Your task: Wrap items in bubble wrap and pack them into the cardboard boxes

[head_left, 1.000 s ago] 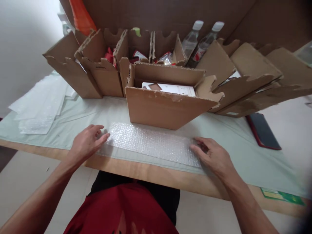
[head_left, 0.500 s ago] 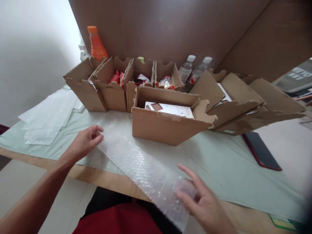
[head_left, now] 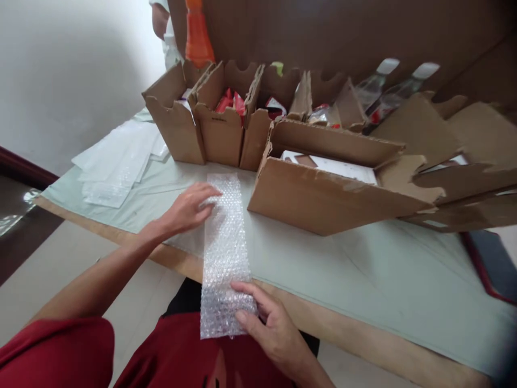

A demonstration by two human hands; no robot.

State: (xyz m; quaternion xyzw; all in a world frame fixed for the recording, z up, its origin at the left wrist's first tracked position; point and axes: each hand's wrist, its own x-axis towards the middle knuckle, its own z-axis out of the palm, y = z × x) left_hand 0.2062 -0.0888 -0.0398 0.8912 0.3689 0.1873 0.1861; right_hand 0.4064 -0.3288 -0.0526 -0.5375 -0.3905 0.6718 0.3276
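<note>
A long, narrow piece of clear bubble wrap (head_left: 226,242) runs from the table toward my lap, its near end past the table edge. My left hand (head_left: 194,207) grips its left edge near the far end, index finger lying on top. At the near right edge, my right hand (head_left: 269,320) has it between thumb and fingers; some fingers are hidden under the plastic. Just beyond my hands stands an open cardboard bin (head_left: 323,202) with a white printed box (head_left: 343,168) inside.
More clear bubble wrap (head_left: 117,161) is piled at the left. Behind stand several cardboard bins (head_left: 222,137) with red packets (head_left: 232,102), an orange bottle (head_left: 198,37) and clear bottles (head_left: 374,83). A dark phone-like slab (head_left: 490,264) lies right. Part of another person (head_left: 160,21) shows at the back.
The bubble wrap has swung from a slant to nearly straight toward me. My left hand moved right, and my right hand moved left. The view has shifted left.
</note>
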